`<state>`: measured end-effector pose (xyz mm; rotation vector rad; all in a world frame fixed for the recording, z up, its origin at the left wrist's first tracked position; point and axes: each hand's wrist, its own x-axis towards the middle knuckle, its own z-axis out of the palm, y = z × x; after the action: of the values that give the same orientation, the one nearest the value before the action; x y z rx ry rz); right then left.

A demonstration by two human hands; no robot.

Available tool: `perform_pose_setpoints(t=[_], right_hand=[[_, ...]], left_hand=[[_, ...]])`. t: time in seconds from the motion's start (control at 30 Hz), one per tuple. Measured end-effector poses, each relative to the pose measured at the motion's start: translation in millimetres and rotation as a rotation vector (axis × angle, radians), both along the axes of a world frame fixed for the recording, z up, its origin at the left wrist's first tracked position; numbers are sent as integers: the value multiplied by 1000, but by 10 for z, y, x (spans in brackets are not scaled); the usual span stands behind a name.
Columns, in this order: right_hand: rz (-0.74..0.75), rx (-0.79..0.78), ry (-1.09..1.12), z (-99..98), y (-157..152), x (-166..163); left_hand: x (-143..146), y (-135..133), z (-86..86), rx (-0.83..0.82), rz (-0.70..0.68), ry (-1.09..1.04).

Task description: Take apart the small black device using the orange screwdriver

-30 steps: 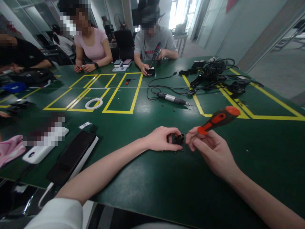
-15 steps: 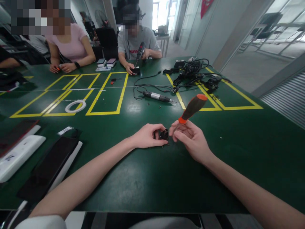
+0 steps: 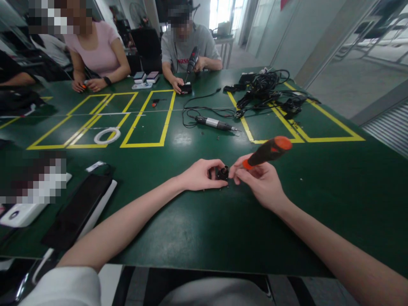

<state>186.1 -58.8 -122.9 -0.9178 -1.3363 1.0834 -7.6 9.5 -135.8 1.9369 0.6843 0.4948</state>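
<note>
My left hand (image 3: 201,174) pinches a small black part (image 3: 222,173) and holds it down on the green table (image 3: 197,229). My right hand (image 3: 261,180) grips a screwdriver (image 3: 267,151) with a black and orange handle, its handle slanting up to the right and its tip down at the part. The blade itself is hidden behind my fingers. Both hands meet at the part near the table's middle.
An electric screwdriver (image 3: 214,123) with its cable lies beyond my hands, a tangle of black cables (image 3: 267,91) to the far right. A white ring (image 3: 107,135) lies inside yellow tape boxes. Black and white devices (image 3: 79,208) sit at the left. Two people work at the far side.
The screwdriver handle has tipped from steep to lower and more rightward. My hands stay on the part; the view has shifted slightly.
</note>
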Motion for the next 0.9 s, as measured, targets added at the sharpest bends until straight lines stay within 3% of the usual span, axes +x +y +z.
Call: perform_pose_setpoints(t=[0.17,0.9], right_hand=[[-19,4,-110,55,-6,17],[-81,-35,-7,69,-12,-25]], left_hand=[[-3,-4,1,-24,3,7],[-33,7,-1,35,-5,24]])
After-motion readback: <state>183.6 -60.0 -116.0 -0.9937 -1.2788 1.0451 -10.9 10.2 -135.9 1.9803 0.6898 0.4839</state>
